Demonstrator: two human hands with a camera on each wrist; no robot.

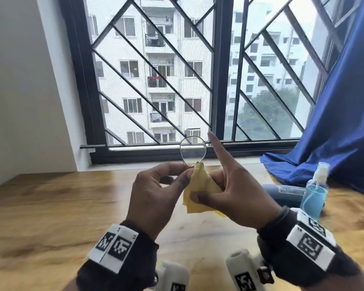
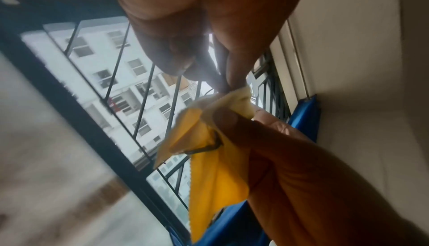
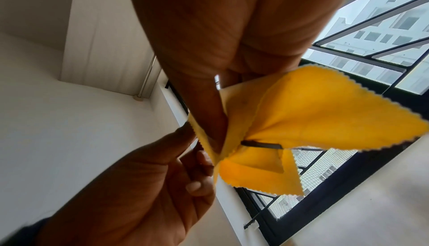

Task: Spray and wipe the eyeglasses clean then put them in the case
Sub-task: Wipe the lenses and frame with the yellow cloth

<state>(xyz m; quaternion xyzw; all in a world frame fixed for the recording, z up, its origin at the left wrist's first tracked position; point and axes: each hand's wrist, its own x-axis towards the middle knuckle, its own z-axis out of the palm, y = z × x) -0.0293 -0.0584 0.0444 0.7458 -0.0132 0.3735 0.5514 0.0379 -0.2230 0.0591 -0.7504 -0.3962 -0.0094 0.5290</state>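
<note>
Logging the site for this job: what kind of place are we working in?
Probably a home, an upper-floor flat: a wooden table at a barred window facing apartment blocks, with a blue curtain draped beside it.

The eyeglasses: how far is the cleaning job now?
Spraying cannot be confirmed; the spray bottle stands on the table. In hand: the left hand holds the eyeglasses up while the right hand pinches the yellow cloth around one end. Left: finish wiping, then put them in the case.
</note>
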